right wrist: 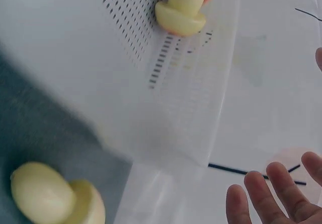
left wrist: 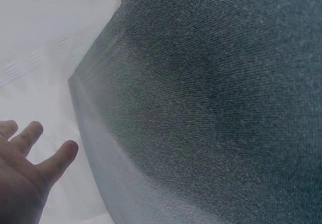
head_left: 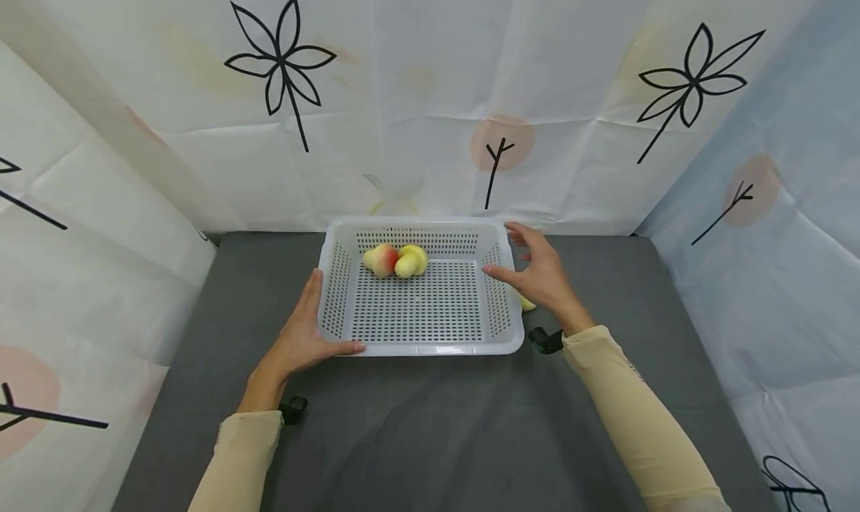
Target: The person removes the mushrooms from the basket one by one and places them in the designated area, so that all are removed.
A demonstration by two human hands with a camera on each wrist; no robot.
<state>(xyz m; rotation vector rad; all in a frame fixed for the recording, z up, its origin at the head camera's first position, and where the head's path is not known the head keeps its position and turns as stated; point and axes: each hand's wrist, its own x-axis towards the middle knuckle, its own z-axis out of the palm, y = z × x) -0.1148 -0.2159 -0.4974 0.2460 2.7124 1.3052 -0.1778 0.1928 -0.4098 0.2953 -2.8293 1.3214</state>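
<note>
A white perforated plastic basket (head_left: 416, 303) stands in the middle of the table. Near its back left lie several fruits: a red-and-yellow one (head_left: 383, 260) and pale yellow ones (head_left: 407, 265). At the basket's left side is my left hand (head_left: 305, 340), its fingers straight along the wall and its thumb over the front rim corner. My right hand (head_left: 537, 273) is at the right rim, fingers spread and thumb reaching over the edge, holding nothing. Just outside the right wall, two pale yellow fruits (right wrist: 45, 194) lie on the table, mostly hidden in the head view.
Dark grey cloth covers the table (head_left: 430, 437). White fabric with flower and twig drawings hangs behind the table (head_left: 416, 86) and on both sides. Black wrist cameras sit at the left wrist (head_left: 293, 410) and right wrist (head_left: 546, 340).
</note>
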